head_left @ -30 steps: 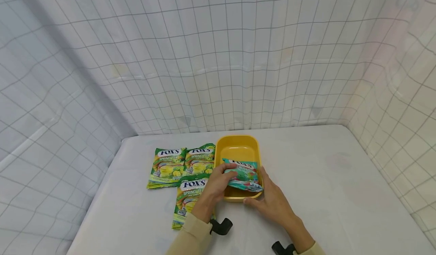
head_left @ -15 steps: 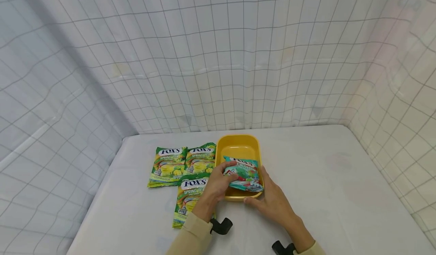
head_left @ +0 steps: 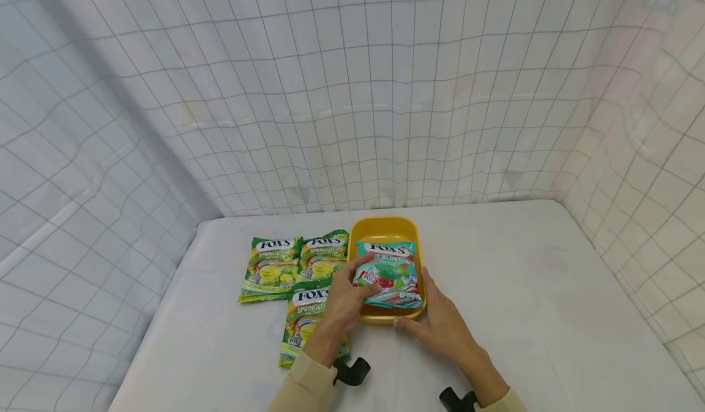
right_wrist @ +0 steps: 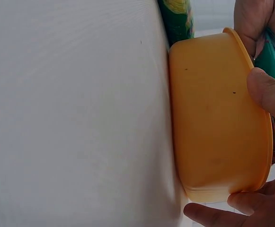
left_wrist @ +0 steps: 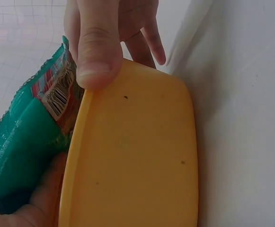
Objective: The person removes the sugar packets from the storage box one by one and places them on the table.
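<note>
A teal Fox's candy bag leans inside a yellow plastic tub, its printed front facing up. My left hand grips the bag by its left edge, thumb and forefinger lying over the front. The left wrist view shows the bag's barcode side standing above the tub's rim. At the tub's near right corner, my right hand holds the rim, the thumb on the near side and the other fingers along the right wall. The bag's lower end is partly hidden inside the tub.
Left of the tub lie green Fox's Spring Tea bags: one at the far left, one beside the tub, and one nearer, partly under my left forearm. White gridded cloth walls enclose the white table.
The teal bag has shifted slightly away from me and tipped flatter, so more of its front shows. My left hand has moved a little left with it. My right hand stays at the tub.
</note>
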A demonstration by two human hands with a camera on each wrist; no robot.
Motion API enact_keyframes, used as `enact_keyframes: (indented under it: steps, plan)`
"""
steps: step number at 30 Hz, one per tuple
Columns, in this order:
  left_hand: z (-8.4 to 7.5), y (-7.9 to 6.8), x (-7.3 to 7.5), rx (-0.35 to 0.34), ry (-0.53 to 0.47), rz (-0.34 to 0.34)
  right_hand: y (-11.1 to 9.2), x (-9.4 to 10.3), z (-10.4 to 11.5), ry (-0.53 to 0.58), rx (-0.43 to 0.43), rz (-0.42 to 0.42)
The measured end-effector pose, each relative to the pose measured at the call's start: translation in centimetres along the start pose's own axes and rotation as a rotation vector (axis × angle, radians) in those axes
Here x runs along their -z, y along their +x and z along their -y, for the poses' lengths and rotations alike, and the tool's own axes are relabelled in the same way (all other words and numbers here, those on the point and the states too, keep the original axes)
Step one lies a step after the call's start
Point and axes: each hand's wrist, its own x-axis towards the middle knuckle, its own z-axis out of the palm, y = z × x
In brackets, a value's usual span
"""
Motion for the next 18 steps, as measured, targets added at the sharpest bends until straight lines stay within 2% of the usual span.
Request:
enact_keyframes:
  steps: [5,11,18]
  plan:
    - [-0.4,-0.5,0.4,-0.034,-0.030,0.013,0.0,0.0,0.0,-0.006,-0.012,0.002]
    - [-1.1,-1.4,1.4,-0.091,0.038,-0.015,0.0,-0.1,0.1,-0.004,-0.018,0.002]
    - [-2.2,-2.6,2.8,-0.142,-0.012,0.010,0.1,-0.1,0.0,-0.011,-0.022,-0.008]
